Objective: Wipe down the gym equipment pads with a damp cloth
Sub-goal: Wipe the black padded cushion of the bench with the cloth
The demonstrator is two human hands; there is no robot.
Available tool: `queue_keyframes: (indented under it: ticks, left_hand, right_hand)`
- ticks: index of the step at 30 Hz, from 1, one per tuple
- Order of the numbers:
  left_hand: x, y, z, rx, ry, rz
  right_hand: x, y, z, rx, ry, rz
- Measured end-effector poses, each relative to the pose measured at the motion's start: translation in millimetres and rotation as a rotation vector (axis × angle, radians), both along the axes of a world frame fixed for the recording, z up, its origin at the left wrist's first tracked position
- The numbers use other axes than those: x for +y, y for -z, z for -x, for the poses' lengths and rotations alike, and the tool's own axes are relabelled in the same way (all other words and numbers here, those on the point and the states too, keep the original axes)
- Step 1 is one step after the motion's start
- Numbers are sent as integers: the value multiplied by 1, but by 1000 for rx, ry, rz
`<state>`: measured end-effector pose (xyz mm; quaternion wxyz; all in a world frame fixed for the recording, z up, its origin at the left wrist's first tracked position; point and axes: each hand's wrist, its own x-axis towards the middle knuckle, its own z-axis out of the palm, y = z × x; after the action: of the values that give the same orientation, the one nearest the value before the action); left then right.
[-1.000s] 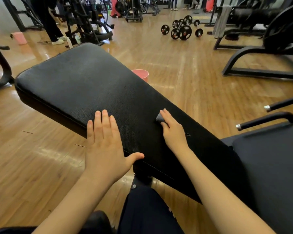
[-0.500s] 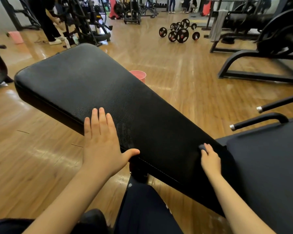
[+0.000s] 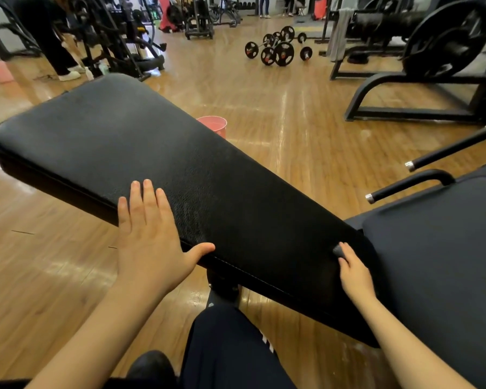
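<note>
- Here the long black pad (image 3: pixel 213 175) runs from the upper left down to the lower right, tilted across the view above a wooden floor (image 3: pixel 306 153).
- The left hand (image 3: pixel 149 242) lies flat on the pad's near edge, fingers straight and together, thumb spread along the seam; it holds nothing.
- The right hand (image 3: pixel 354 273) rests at the pad's lower right end, just beside the seat pad (image 3: pixel 438 262), with its fingers bent over a small grey cloth (image 3: pixel 337 250).
- Only a corner of the cloth shows past the fingertips, pressed against the pad.
- A pink bucket (image 3: pixel 215 125) stands on the floor behind the pad's far edge.
- Barbell plates (image 3: pixel 278 50) lie well beyond it.
- Two black handles (image 3: pixel 410 185) jut out beside the seat pad.
</note>
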<state>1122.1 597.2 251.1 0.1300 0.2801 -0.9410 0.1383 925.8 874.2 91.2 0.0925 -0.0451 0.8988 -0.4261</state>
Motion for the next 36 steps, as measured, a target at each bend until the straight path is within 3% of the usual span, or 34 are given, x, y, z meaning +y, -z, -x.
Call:
queue_keyframes:
  ticks: [6,13,17,27,32,36]
  left_hand:
    - [24,23,2,-13,117,-34]
    - [31,25,1,22,114,-43]
    - [33,27,1,42,109,-46]
    - [32,40,10,105,97,-35]
    - [33,42,13,118,82,-7]
    - [33,43,14,121,72,3]
  right_hand:
    - [22,1,20,-143,113,-63]
    - [-86,-55,26,97,-167,52]
    - [-86,-47,25,154,-246,87]
    - [45,39,57,-144,192,-71]
    - [2,26,85,-148,338,-97]
    - [-61,-7,99,-23,137,9]
